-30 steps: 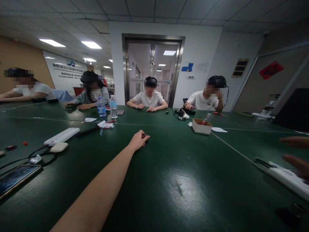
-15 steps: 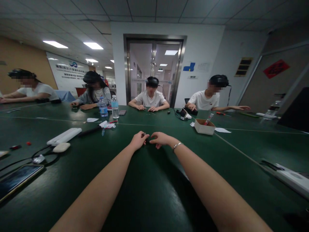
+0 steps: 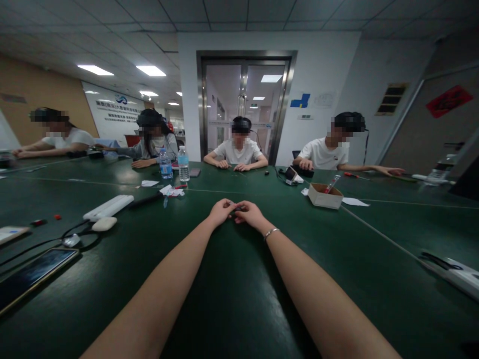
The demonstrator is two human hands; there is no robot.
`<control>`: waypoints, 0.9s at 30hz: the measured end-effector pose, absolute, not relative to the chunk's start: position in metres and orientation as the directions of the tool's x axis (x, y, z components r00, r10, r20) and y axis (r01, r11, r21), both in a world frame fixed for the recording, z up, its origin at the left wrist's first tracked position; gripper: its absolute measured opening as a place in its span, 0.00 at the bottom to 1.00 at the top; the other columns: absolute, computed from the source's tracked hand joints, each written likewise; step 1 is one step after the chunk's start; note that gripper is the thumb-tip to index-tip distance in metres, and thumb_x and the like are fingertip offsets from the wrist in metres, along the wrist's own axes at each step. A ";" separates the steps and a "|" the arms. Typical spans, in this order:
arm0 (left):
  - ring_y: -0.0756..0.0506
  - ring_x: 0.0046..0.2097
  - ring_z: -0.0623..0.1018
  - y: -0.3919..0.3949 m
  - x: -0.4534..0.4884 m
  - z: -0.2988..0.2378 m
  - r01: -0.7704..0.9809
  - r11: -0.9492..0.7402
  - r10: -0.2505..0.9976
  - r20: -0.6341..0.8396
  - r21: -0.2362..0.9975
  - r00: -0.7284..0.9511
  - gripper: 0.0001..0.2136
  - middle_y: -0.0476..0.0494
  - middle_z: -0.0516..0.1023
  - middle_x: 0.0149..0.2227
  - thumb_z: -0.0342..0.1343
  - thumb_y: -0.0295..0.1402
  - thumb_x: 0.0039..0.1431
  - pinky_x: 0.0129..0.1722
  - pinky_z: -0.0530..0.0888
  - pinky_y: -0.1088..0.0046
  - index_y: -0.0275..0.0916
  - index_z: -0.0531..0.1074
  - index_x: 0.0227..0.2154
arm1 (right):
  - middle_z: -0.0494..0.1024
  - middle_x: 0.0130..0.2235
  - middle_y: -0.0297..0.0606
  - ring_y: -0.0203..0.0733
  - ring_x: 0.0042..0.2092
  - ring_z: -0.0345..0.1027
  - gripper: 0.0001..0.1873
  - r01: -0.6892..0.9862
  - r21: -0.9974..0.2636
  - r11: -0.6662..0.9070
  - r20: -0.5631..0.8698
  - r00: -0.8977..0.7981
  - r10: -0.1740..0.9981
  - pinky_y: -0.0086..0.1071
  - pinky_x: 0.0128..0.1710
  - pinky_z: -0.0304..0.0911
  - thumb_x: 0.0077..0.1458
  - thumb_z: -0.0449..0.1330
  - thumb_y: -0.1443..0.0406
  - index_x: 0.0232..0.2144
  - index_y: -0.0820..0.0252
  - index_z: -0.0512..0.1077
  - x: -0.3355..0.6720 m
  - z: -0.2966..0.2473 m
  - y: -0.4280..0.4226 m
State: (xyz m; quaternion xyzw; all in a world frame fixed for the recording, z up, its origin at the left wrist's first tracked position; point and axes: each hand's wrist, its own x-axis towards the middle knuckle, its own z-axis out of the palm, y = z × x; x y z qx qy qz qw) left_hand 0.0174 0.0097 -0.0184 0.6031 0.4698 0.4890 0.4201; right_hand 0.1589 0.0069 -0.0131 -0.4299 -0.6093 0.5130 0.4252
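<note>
Both my hands meet over the dark green table (image 3: pixel 224 279) in the middle of the view. My left hand (image 3: pixel 220 212) is closed, its thumb and fingers pinched on a small dark object that is mostly hidden. My right hand (image 3: pixel 250 215), with a silver bracelet (image 3: pixel 270 234) at the wrist, is closed too, and its fingertips touch the same spot from the right. What lies between the fingers is too small and too covered to name.
On the left lie a phone (image 3: pixel 35 276), a white power strip (image 3: pixel 108 208), a pale rounded item (image 3: pixel 104 224) and black cables. Two water bottles (image 3: pixel 183 164) stand farther back. A small open box (image 3: pixel 325 197) is right of centre. Several people wearing headsets sit across the table.
My right hand has closed in on my left, and the gap between their fingers is gone. The whole view has shifted a little, so the room appears farther right.
</note>
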 end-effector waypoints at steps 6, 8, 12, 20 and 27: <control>0.55 0.23 0.71 0.009 0.020 -0.019 0.146 -0.171 0.984 0.161 0.975 0.076 0.05 0.51 0.68 0.22 0.54 0.30 0.52 0.24 0.70 0.80 0.34 0.67 0.31 | 0.71 0.27 0.33 0.31 0.21 0.71 0.12 -0.043 -0.997 0.062 0.070 -0.208 0.976 0.22 0.24 0.71 0.51 0.53 0.81 0.35 0.66 0.65 0.166 -0.009 0.003; 0.54 0.24 0.72 0.007 0.019 -0.019 0.098 -0.167 0.983 0.158 0.981 0.090 0.04 0.51 0.69 0.22 0.54 0.28 0.52 0.26 0.71 0.79 0.34 0.66 0.31 | 0.71 0.27 0.34 0.31 0.22 0.71 0.11 -0.078 -0.996 0.045 0.061 -0.214 0.975 0.22 0.25 0.71 0.52 0.51 0.81 0.35 0.66 0.67 0.166 -0.005 0.000; 0.55 0.25 0.72 0.005 0.018 -0.019 0.052 -0.154 0.983 0.148 0.987 0.113 0.04 0.50 0.70 0.24 0.54 0.27 0.52 0.28 0.72 0.79 0.34 0.66 0.32 | 0.73 0.28 0.36 0.32 0.23 0.72 0.11 -0.120 -0.993 -0.005 0.020 -0.213 0.977 0.26 0.29 0.73 0.54 0.49 0.80 0.35 0.66 0.68 0.167 -0.002 -0.002; 0.54 0.25 0.72 0.001 0.019 -0.016 0.076 -0.184 0.980 0.177 0.980 0.090 0.04 0.50 0.69 0.24 0.53 0.27 0.53 0.27 0.72 0.78 0.34 0.67 0.33 | 0.72 0.28 0.37 0.35 0.23 0.72 0.11 -0.105 -0.994 -0.001 0.020 -0.201 0.979 0.26 0.27 0.72 0.55 0.52 0.80 0.39 0.67 0.65 0.170 -0.004 -0.001; 0.55 0.25 0.72 -0.001 0.019 -0.013 0.067 -0.163 0.982 0.155 0.984 0.112 0.04 0.49 0.70 0.25 0.54 0.25 0.53 0.28 0.72 0.79 0.32 0.67 0.33 | 0.73 0.29 0.39 0.36 0.24 0.73 0.08 -0.104 -0.995 -0.003 0.019 -0.212 0.977 0.26 0.27 0.72 0.56 0.52 0.79 0.38 0.69 0.65 0.170 -0.003 -0.002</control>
